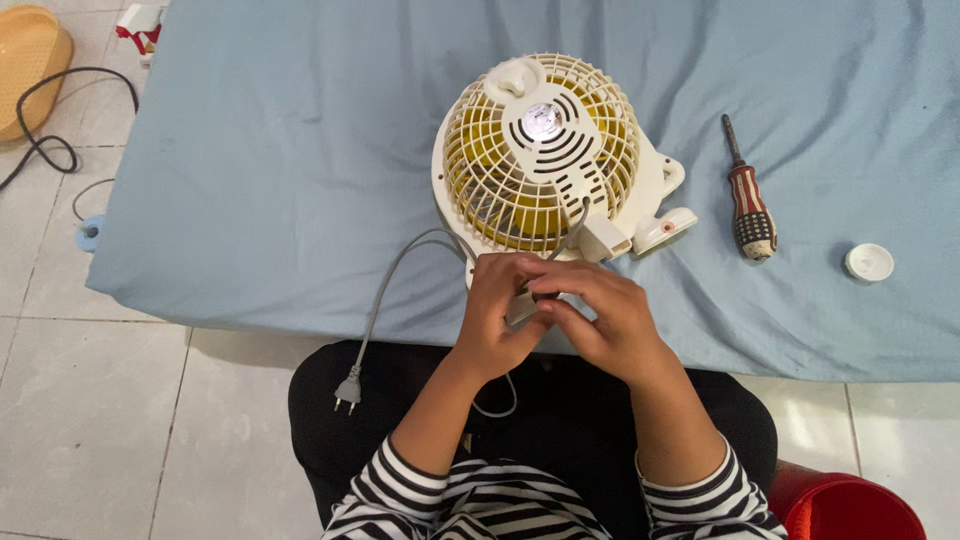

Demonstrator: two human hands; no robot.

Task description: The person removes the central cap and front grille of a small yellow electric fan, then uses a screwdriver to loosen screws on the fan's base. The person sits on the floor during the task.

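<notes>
Both hands (555, 320) against caged fan (545, 150)

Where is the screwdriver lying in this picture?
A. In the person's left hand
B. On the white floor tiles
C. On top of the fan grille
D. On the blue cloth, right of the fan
D: the screwdriver lies on the blue cloth, right of the fan, untouched by either hand.

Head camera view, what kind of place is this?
Probably a room in a home: a blue-sheeted mattress low on a white tiled floor, where a small fan lies beside a screwdriver.
</notes>
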